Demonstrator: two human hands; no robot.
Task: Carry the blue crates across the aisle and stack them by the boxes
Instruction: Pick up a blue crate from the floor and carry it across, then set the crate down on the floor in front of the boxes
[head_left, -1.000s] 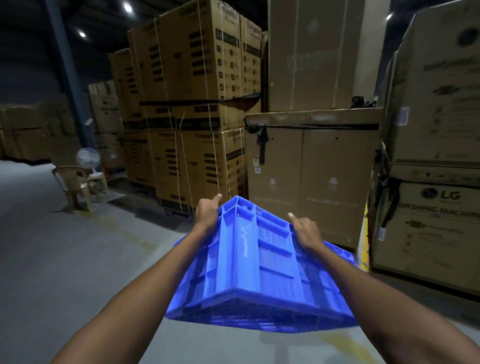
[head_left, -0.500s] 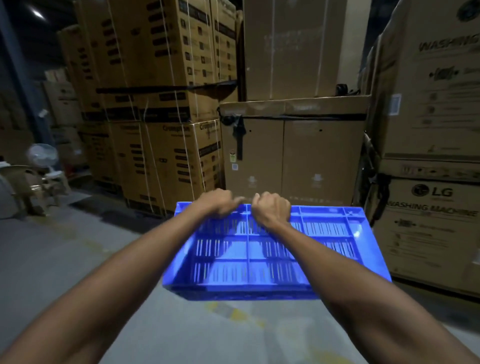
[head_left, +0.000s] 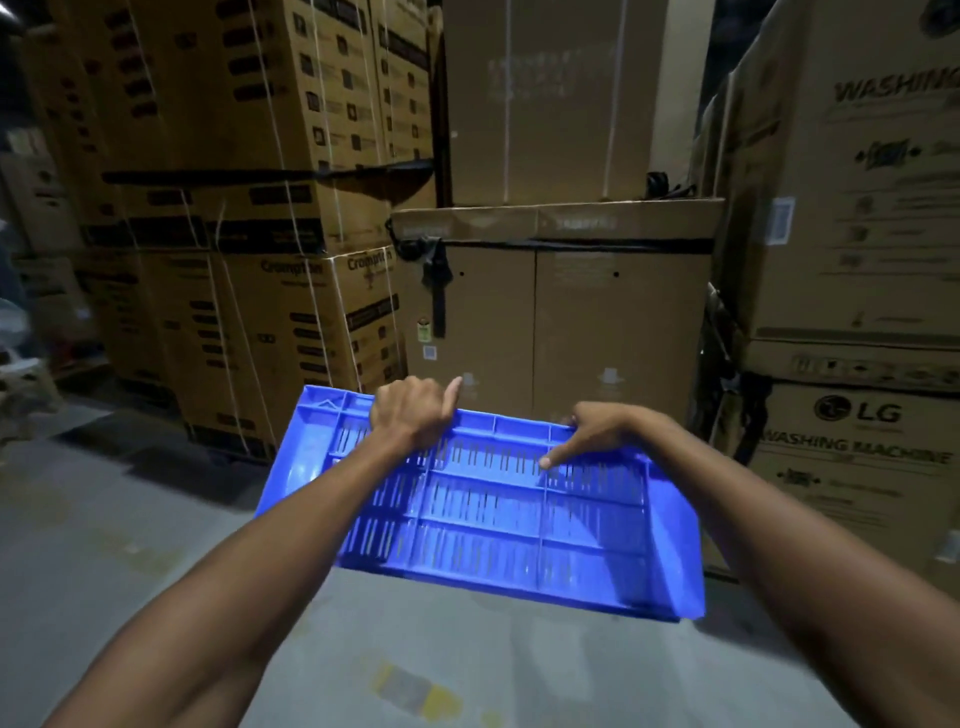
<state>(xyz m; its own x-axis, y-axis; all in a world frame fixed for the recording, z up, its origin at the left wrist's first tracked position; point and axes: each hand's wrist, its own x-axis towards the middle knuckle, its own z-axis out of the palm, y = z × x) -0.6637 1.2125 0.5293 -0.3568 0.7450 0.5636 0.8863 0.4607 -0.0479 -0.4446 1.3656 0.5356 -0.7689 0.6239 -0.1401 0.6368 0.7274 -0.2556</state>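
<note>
I hold a blue slotted plastic crate (head_left: 493, 519) out in front of me above the floor, its ribbed, slotted face turned up toward me and its right end tilted down. My left hand (head_left: 410, 410) grips the crate's far edge, thumb raised. My right hand (head_left: 592, 431) curls over the same far edge further right, thumb pressing on the slotted face. Stacked cardboard boxes (head_left: 556, 312) stand directly ahead, close behind the crate.
Strapped Crompton cartons (head_left: 291, 312) are piled high at the left. LG washing machine boxes (head_left: 857, 441) rise at the right. Grey concrete floor (head_left: 130, 545) with worn yellow paint marks (head_left: 415, 691) lies below and to the left.
I have come closer to the boxes. My hands, side by side half a second ago, have spread apart along the far edge, and the crate has tilted down to the right.
</note>
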